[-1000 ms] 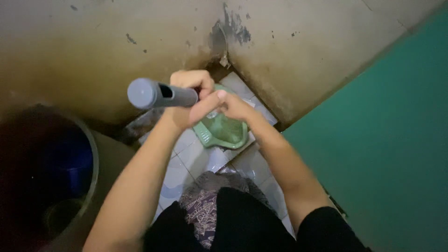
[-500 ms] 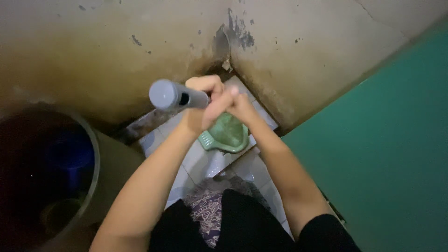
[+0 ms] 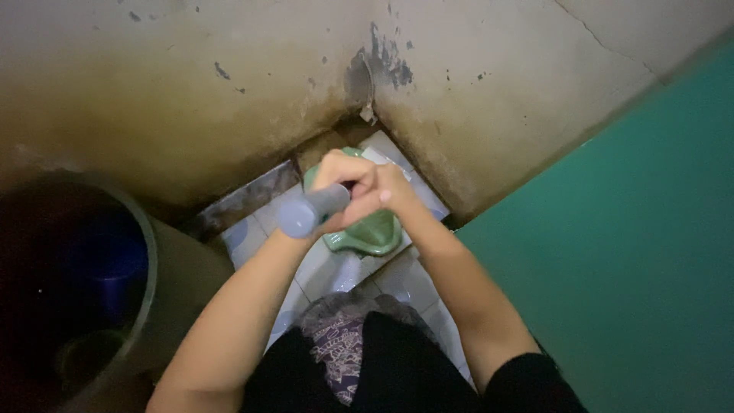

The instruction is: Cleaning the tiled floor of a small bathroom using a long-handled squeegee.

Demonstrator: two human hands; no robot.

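Note:
Both my hands grip one grey handle (image 3: 307, 212), whose round end points up toward the camera. My left hand (image 3: 342, 175) wraps the shaft from the far side. My right hand (image 3: 376, 200) closes over it from the right. Below them lies a green squat toilet pan (image 3: 372, 234) set in a white tiled floor (image 3: 330, 270). The lower end of the handle is hidden behind my hands.
A large round water tub (image 3: 149, 268) stands at the left with a blue dipper (image 3: 107, 264) inside. Stained plaster walls (image 3: 229, 92) meet in a corner behind the pan. A green door or wall (image 3: 634, 252) fills the right side.
The handle's end has swung from the upper left toward the middle and lower in view. My hands stay clasped on it and have shifted over the green pan.

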